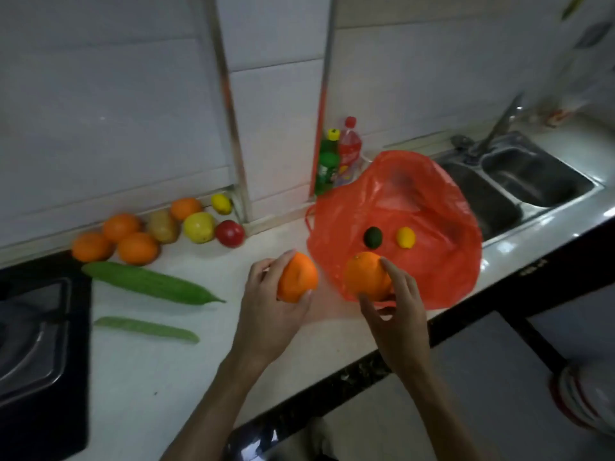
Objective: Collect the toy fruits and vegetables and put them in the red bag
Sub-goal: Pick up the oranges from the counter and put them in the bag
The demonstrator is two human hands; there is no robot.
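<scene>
Head view — each hand grips an orange.

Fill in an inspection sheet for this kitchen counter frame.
Surface: white countertop, mostly bare at front.
Job's things: translucent red plastic bag lying open; small dark green lime and small yellow lemon on it; fruit cluster by the wall; long green cucumber; flat green pea pod.
Clutter: two plastic bottles.
Hands: left hand and right hand each hold an orange.
Cables: nothing seen.
Surroundings: steel double sink, black stove.
</scene>
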